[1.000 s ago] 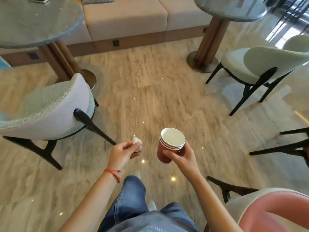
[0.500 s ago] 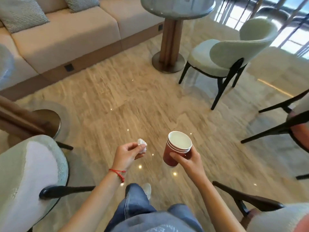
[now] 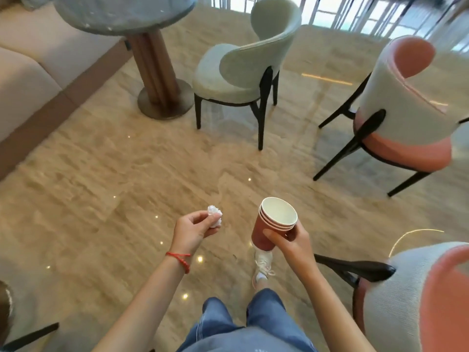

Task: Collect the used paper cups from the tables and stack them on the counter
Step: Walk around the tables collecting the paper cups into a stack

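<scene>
Right hand [image 3: 291, 243] has a grip round the stacked red cups [image 3: 272, 226]; left hand [image 3: 191, 231] pinches a crumpled white napkin [image 3: 215, 218].

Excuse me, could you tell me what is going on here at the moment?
A person is walking across the lounge floor, clearing up. Their right hand holds a nested stack of red paper cups, tilted a little, with three rims showing. Their left hand pinches a crumpled white napkin. A round table and a pale green chair stand ahead, with pink chairs to the right. No counter is in view, so the cups have not been put down yet.
</scene>
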Demonstrator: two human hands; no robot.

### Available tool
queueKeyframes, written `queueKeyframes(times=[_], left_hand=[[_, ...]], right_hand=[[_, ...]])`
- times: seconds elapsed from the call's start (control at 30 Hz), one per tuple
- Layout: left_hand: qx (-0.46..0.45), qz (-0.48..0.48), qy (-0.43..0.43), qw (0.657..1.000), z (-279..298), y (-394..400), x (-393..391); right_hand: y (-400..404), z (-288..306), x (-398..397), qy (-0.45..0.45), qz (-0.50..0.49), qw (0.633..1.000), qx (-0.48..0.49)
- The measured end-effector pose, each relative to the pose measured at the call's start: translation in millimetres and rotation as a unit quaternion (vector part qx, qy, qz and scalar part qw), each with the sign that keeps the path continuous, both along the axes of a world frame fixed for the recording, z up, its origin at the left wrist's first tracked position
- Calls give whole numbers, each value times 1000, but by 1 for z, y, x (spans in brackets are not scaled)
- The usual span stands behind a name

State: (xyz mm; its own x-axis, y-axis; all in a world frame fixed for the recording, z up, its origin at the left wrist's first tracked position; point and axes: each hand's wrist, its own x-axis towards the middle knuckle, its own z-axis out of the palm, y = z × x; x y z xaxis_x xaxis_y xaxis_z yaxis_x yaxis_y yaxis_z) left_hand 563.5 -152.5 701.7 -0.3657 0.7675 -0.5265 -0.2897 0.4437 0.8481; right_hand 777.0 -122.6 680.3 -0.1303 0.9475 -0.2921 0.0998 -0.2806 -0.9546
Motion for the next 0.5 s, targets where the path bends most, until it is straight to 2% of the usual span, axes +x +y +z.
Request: queueKeyframes(times=[0.2,0.5], left_hand=[[0,-41,-12,999,-6,109,56],[20,-100,-10,995,7,272,134]], right_hand=[[85,-1,55,1,-63,998,0],[237,16,129,1,-100,995,15]])
